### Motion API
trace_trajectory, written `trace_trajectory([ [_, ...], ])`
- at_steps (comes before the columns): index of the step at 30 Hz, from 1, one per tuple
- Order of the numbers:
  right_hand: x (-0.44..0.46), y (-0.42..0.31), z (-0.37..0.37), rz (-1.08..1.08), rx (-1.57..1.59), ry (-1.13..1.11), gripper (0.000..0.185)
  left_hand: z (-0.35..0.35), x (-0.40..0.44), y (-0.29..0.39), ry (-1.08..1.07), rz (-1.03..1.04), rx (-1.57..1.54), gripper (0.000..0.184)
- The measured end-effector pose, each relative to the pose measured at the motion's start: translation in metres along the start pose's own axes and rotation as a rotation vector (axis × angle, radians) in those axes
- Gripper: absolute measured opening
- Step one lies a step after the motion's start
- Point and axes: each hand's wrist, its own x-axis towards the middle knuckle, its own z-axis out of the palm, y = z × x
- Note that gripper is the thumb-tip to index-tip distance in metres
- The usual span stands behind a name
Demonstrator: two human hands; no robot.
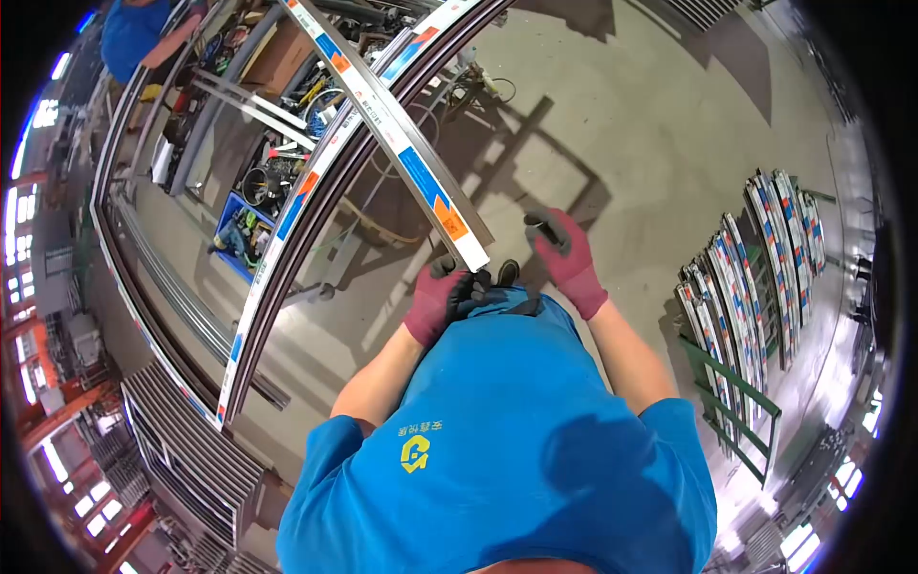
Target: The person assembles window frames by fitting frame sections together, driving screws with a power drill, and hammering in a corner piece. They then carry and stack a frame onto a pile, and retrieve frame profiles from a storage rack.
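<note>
A long metal profile (406,143) with white, blue and orange protective film lies slantwise across other long profiles, its near end just in front of my waist. My left hand (435,304), in a maroon glove with dark fingers, is closed at that end. Its thumb is by the left edge and the other fingers are partly hidden below. To the right of the profile, apart from it, my right hand (569,260) is raised in a matching glove. Its fingers are loosely bent and apart, and I see nothing in them.
Long film-covered frame bars (316,182) run along my left. Beyond them are a blue crate (234,218) of tools and a cluttered shelf. Upright profiles stand on a green rack (732,407) at right. Another person in a blue shirt (134,38) is at upper left.
</note>
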Motion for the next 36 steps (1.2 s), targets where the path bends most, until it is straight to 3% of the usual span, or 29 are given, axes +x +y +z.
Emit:
trace_trajectory([
  [2, -0.011, -0.016, 0.013, 0.006, 0.023, -0.112, 0.037, -0.002, -0.003, -0.003, 0.011, 0.058, 0.065, 0.021],
  [7, -0.014, -0.052, 0.036, -0.472, -0.254, -0.209, 0.042, -0.025, 0.005, -0.013, -0.018, 0.222, 0.279, 0.019],
  [10, -0.005, -0.063, 0.040, -0.636, -0.471, -0.308, 0.042, -0.023, 0.002, -0.009, 0.001, 0.303, 0.412, 0.019],
  [13, 0.003, -0.048, 0.041, -0.628, -0.439, -0.358, 0.033, -0.024, 0.002, -0.007, 0.033, 0.508, 0.623, 0.020],
  [15, 0.011, -0.055, 0.042, -0.595, -0.461, -0.413, 0.027, -0.019, 0.000, -0.004, 0.079, 0.639, 0.666, 0.021],
  [19, 0.019, -0.074, 0.043, -0.416, -0.597, -0.541, 0.021, -0.026, 0.009, -0.006, 0.206, 0.646, 0.994, 0.023],
  [22, 0.027, -0.058, 0.045, -0.379, -0.661, -0.480, 0.024, -0.023, 0.015, -0.006, 0.274, 0.679, 1.053, 0.024],
  [24, 0.038, -0.048, 0.048, -0.299, -0.462, -0.440, 0.028, -0.030, 0.027, -0.013, 0.305, 0.695, 1.112, 0.024],
  [25, 0.044, -0.046, 0.048, -0.256, -0.363, -0.418, 0.031, -0.038, 0.039, -0.021, 0.349, 0.640, 1.133, 0.026],
  [28, 0.065, -0.064, 0.041, 0.279, 0.231, -0.386, 0.038, -0.072, 0.066, -0.045, 0.452, 0.439, 1.143, 0.031],
  [31, 0.062, -0.062, 0.042, 0.263, 0.212, -0.317, 0.040, -0.097, 0.063, -0.049, 0.521, 0.206, 1.176, 0.036],
  [34, 0.039, -0.036, 0.033, 0.219, 0.244, -0.347, 0.037, -0.081, 0.019, -0.013, 0.463, 0.367, 0.966, 0.039],
  [35, 0.027, -0.027, 0.032, 0.234, 0.236, -0.305, 0.036, -0.088, 0.019, -0.020, 0.454, 0.563, 0.823, 0.047],
  [36, 0.018, -0.020, 0.031, 0.248, 0.229, -0.264, 0.035, -0.075, 0.007, -0.005, 0.428, 0.627, 0.855, 0.049],
])
